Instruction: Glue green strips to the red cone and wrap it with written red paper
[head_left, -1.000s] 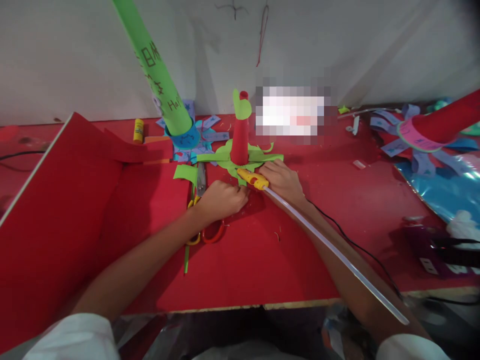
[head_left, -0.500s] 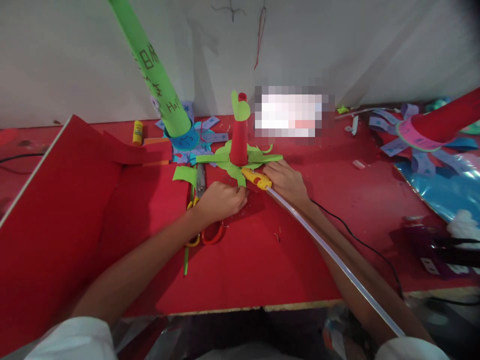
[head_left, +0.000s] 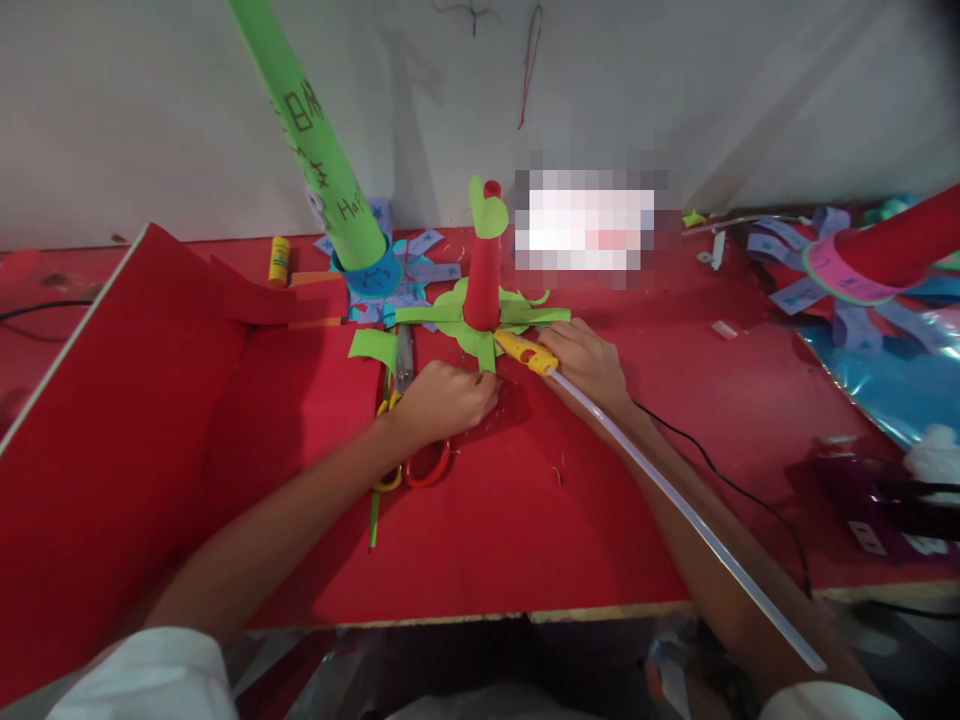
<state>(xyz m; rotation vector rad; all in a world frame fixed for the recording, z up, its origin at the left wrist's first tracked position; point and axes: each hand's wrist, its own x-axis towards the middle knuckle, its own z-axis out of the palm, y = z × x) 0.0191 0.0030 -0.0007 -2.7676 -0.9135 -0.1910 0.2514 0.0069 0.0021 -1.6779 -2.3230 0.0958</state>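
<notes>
My left hand is closed in a pinch on the end of a green paper strip that runs from the foot of a red paper tube. The tube stands upright on a green petal-edged paper base, with rounded green paper pieces near its top. In my right hand is a yellow hot glue gun, its nozzle at the strip by the tube's foot. A long clear glue stick sticks out of its back. The fingers behind the glue gun are partly hidden.
Scissors with red and yellow handles lie beside my left wrist. A green paper tube with writing stands at the back left, near a yellow glue stick tube. Red board rises at left. A black cord runs along the right.
My right hand and the glue gun have shifted slightly right relative to the strip. My left hand keeps its pinch on the strip. The whole view has moved a little.
</notes>
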